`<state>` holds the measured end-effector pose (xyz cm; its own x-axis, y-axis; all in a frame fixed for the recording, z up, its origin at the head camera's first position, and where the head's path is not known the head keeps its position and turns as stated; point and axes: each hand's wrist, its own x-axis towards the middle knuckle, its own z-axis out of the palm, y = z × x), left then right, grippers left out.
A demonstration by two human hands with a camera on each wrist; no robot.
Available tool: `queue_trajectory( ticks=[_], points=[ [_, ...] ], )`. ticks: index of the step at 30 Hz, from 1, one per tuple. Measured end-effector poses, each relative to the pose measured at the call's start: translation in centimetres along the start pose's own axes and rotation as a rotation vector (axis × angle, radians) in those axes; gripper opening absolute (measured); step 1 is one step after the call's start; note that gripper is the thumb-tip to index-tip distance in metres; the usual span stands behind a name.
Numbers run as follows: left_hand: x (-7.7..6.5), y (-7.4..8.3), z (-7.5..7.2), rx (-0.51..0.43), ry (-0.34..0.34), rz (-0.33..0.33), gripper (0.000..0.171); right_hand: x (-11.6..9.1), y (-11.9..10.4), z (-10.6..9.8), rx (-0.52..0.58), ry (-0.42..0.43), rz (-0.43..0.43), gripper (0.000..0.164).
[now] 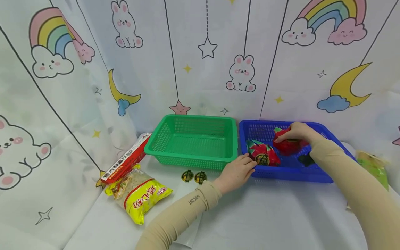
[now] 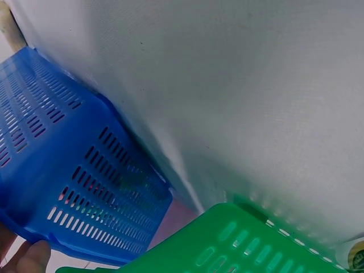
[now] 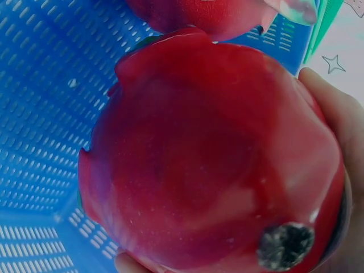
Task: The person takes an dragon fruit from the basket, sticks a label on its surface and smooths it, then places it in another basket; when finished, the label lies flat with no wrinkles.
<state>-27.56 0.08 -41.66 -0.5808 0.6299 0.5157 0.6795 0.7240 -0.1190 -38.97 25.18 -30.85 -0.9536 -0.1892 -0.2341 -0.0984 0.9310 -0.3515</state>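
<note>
My right hand (image 1: pixel 300 132) grips a red dragon fruit (image 1: pixel 286 146) over the blue basket (image 1: pixel 290 174). In the right wrist view this dragon fruit (image 3: pixel 210 153) fills the middle, its dark stem end at lower right, with fingers round its side. A second dragon fruit (image 1: pixel 272 159), bearing a round black and gold label, lies at the basket's left end. My left hand (image 1: pixel 236 172) holds the basket's front left corner; its fingertips (image 2: pixel 35 257) lie at the blue rim in the left wrist view, where most of that hand is out of frame.
A green basket (image 1: pixel 190 161) stands left of the blue one. Two round stickers (image 1: pixel 187 176) lie before it. A red pasta box (image 1: pixel 128 158) and a yellow food bag (image 1: pixel 145 198) are at left, a green bag (image 1: pixel 373 170) at right. A patterned curtain (image 1: pixel 200 80) hangs behind.
</note>
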Motion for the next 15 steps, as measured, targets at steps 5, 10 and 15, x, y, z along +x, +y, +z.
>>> queue_trajectory(
  ticks=[5, 10, 15],
  points=[
    [-0.01, 0.05, 0.07, 0.008, -0.007, 0.000, 0.026, 0.07, -0.06, 0.15, -0.005, -0.014, -0.004, 0.090],
    [-0.02, 0.00, 0.08, 0.016, 0.001, -0.007, 0.026, 0.04, -0.15, 0.21, -0.015, -0.015, -0.021, 0.086],
    [0.00, 0.03, 0.03, 0.013, 0.003, -0.010, 0.026, -0.22, -0.08, 0.42, -0.039, -0.006, -0.039, 0.079]
  ],
)
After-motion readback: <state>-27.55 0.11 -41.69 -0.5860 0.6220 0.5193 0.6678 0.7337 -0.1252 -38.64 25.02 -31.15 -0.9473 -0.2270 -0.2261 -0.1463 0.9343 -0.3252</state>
